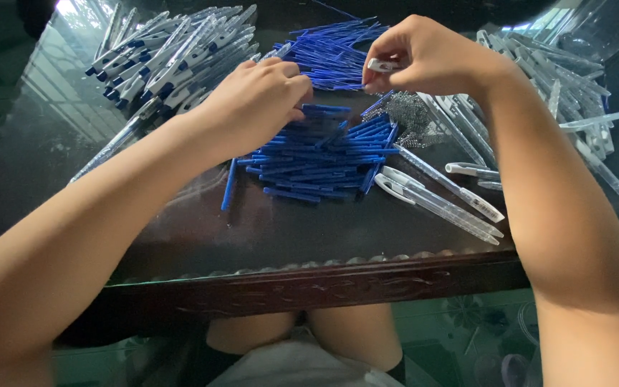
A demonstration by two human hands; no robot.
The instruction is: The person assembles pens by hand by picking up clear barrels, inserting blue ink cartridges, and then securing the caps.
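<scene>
Blue plastic pen parts (324,158) lie heaped mid-worktop, and the left hand (256,100) rests curled on the heap's near-left edge, fingers bent into the sticks; whether it grips one cannot be told. The right hand (424,57) hovers just beyond the heap, thumb and fingertips pinched narrow on a small white pen piece (380,66). Beneath it sits a cluster of tiny metal springs (410,115). Clear pen barrels (438,197) lie to the right, assembled pens (173,50) far left. Judging risk: a nudge could roll loose parts off the glossy dark worktop (180,229), or scatter springs.
</scene>
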